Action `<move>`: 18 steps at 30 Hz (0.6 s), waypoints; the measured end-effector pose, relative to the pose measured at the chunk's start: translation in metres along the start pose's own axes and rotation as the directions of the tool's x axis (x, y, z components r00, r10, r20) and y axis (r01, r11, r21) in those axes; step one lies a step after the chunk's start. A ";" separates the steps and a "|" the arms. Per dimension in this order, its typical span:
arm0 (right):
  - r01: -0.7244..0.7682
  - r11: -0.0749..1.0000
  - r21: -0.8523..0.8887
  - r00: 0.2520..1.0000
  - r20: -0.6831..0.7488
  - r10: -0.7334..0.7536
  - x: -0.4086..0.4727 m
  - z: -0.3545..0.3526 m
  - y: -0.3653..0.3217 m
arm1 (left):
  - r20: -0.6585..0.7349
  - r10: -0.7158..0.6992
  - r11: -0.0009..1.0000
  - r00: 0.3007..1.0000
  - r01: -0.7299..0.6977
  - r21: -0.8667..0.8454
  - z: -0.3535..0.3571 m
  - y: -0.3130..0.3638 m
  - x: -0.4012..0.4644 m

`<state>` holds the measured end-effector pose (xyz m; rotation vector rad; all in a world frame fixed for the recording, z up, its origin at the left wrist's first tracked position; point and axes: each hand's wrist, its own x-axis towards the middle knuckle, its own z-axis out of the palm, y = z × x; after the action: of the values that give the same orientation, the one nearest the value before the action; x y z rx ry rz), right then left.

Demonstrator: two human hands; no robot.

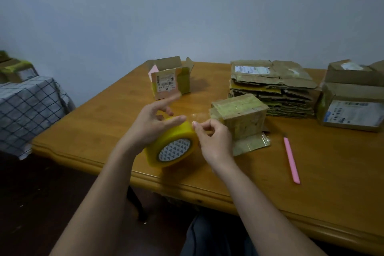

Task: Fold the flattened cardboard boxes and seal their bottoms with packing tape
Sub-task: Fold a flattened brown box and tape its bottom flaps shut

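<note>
While both hands meet at frame centre, the head view shows:
Left hand (150, 123): fingers curled over the yellow tape roll (171, 145).
Right hand (214, 138): fingers pinching the clear tape end (200, 115).
Small box (241, 116): centre right on desk (311, 183), taped bottom up.
Flattened boxes (274, 87): stacked behind it, upper right.

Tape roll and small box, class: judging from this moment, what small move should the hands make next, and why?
Probably draw the tape end toward the small box. The left hand holds the tape roll above the table, the right hand pinches at the roll's edge, seemingly the free end, and the box stands just beyond, bottom up with tape already across it.
</note>
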<state>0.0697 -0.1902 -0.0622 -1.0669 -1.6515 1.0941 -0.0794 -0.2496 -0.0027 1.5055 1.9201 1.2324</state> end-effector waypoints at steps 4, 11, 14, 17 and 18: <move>-0.060 0.995 0.079 0.996 -0.065 0.066 0.007 0.024 0.009 | -0.006 -0.013 0.986 1.000 0.012 -0.169 -0.036 -0.035 -0.007; -0.303 0.913 0.272 0.951 0.022 0.309 0.020 0.094 0.007 | -0.020 -0.083 0.948 0.996 0.073 -0.309 -0.060 -0.098 -0.027; -0.370 0.865 0.338 0.929 0.113 0.353 0.025 0.111 -0.001 | -0.228 -0.071 0.973 0.971 0.018 -0.230 -0.061 -0.108 -0.029; -0.261 0.952 0.162 0.965 0.066 0.254 0.041 0.113 -0.002 | -0.290 -0.028 0.999 0.957 0.016 -0.043 -0.077 -0.105 -0.023; -0.215 0.973 0.085 0.976 0.047 0.211 0.048 0.111 -0.001 | -0.270 0.000 0.998 0.963 0.019 0.065 -0.084 -0.103 -0.019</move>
<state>-0.0483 -0.1689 -0.0788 -1.1919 -1.5272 1.3218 -0.1946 -0.3023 -0.0470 1.4183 2.1574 1.4465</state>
